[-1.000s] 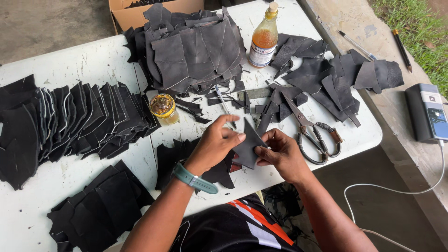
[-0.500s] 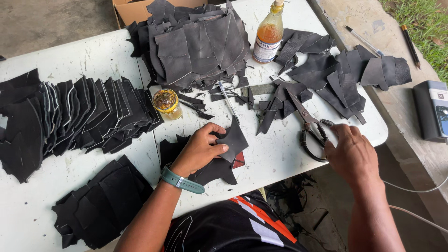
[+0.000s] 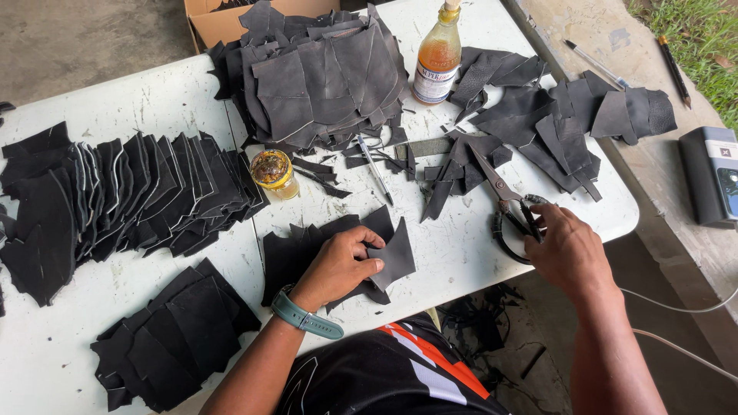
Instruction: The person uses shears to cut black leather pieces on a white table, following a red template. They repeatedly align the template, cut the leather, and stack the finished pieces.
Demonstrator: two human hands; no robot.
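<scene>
My left hand (image 3: 342, 263) pinches a dark grey leather piece (image 3: 393, 257) and holds it just above a few more cut pieces near the front edge of the white table (image 3: 461, 246). A teal watch sits on that wrist. My right hand (image 3: 567, 247) rests on the black handles of a pair of scissors (image 3: 507, 201) lying on the table at the right, fingers curled over the loops. The scissor blades point away toward the loose leather scraps.
A big heap of grey leather pieces (image 3: 323, 73) lies at the back, a fanned row (image 3: 115, 200) at the left, a stack (image 3: 173, 338) at front left. A small glue jar (image 3: 274, 174), an amber bottle (image 3: 438, 58), a pen (image 3: 374, 169), and a dark device (image 3: 713, 175) on the right ledge.
My right hand left the leather piece, moved right and settled on the scissor handles. The left hand alone keeps the piece, lowered toward the table.
</scene>
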